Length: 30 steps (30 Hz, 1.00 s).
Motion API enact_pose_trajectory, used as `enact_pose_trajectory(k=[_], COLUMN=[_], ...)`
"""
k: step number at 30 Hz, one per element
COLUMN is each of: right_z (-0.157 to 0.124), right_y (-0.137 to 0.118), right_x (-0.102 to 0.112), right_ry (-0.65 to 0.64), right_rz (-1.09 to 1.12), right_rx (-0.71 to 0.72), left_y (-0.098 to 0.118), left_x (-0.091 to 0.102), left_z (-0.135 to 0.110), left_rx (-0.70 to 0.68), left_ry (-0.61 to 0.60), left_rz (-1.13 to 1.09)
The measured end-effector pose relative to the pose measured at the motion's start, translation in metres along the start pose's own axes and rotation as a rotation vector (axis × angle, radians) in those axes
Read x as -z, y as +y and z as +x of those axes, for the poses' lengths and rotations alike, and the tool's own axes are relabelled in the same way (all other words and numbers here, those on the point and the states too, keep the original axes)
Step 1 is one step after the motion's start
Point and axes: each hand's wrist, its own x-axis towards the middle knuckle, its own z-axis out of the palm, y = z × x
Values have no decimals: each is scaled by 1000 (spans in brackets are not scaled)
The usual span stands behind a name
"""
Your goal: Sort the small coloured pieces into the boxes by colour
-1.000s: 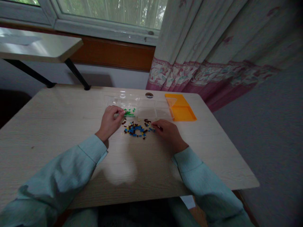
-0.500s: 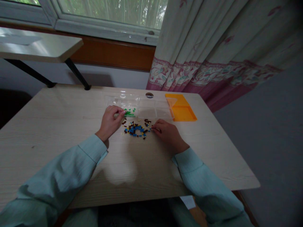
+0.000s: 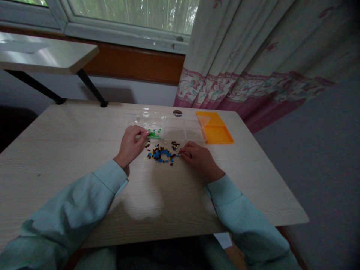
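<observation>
The left sleeve (image 3: 70,202) angled up from the lower left across the table (image 3: 180,202), and the left hand (image 3: 131,144) was curled, thumb and forefinger reaching toward each other. The right sleeve (image 3: 247,213) rose from the lower right, with the right hand (image 3: 201,159) turned inward, its fingers bent and its thumb and forefinger brought close together. Whether either hand gripped a piece, I cannot tell.

Small green pieces (image 3: 154,133) lay at the left hand's fingertips, in a near compartment of the clear box (image 3: 174,134), which stretched beyond and between the hands. The loose pile of blue, brown and yellow pieces (image 3: 164,152) sat on the table between the two hands, its right end just beside the right fingertips. The orange tray (image 3: 219,134) lay beyond the right hand and farther right, its left edge behind the box's corner.

In number: two hands, one clear box, one main pile, one orange tray with two sections. The green and loose pieces were too small to count.
</observation>
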Motion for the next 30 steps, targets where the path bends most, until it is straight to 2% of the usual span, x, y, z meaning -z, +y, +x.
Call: enact_pose_trajectory(k=[5,30], right_z=[0,1], right_y=[-1,3], right_x=[-1,-8], right_ry=[-8,16], right_rz=[-43,56], right_rx=[13,10], left_y=[0,0], left_x=[0,4], left_z=[0,2], left_rx=[-6,-19], left_ry=[-3,4], left_rz=[-3,102])
